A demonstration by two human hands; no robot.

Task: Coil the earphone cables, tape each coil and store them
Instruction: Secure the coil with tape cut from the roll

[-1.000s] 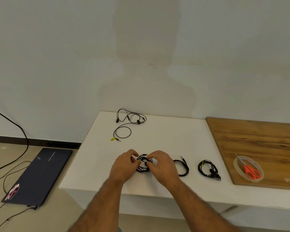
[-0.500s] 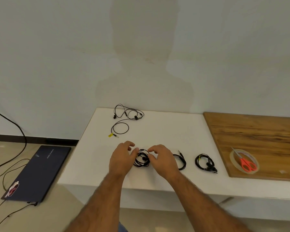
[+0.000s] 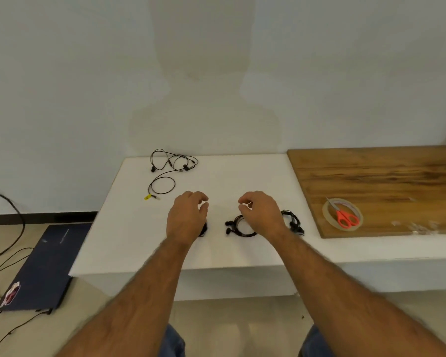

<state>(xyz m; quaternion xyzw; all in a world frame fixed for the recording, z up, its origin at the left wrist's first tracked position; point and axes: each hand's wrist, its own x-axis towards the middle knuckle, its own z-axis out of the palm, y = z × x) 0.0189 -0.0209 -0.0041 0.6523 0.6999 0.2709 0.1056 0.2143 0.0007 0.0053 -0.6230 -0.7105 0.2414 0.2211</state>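
Coiled earphones, centre: black coil [image 3: 238, 228] lies flat on the white bench [image 3: 242, 181] near its front edge; earbuds point toward the left; its right part is hidden under the right hand.
Coiled earphones, right: second black coil [image 3: 294, 222] lies just beside the first, toward the wooden board; partly covered by the right wrist.
Coiled earphones, left: only a dark sliver [image 3: 203, 229] shows beneath the left hand; the rest is hidden.
Uncoiled earphones: loose black cable [image 3: 169, 171] at the bench's rear left corner, with a yellow tag at the plug end; well apart from both hands.
Left hand [image 3: 187, 219]: hovers above the bench, fingers loosely curled, gripping nothing.
Right hand [image 3: 262, 213]: hovers above the centre coil, fingers loosely curled; no cable in its grasp.
Wooden board [image 3: 384, 176]: covers the right portion of the bench.
Tape roll [image 3: 343, 213]: lies flat near the board's front left corner.
Scissors [image 3: 344, 217]: orange handles, resting across the tape roll.
Laptop [image 3: 40, 264]: closed, dark, on the floor left of the bench; cables run beside it.
Obstruction: both forearms cross the front edge of the bench.
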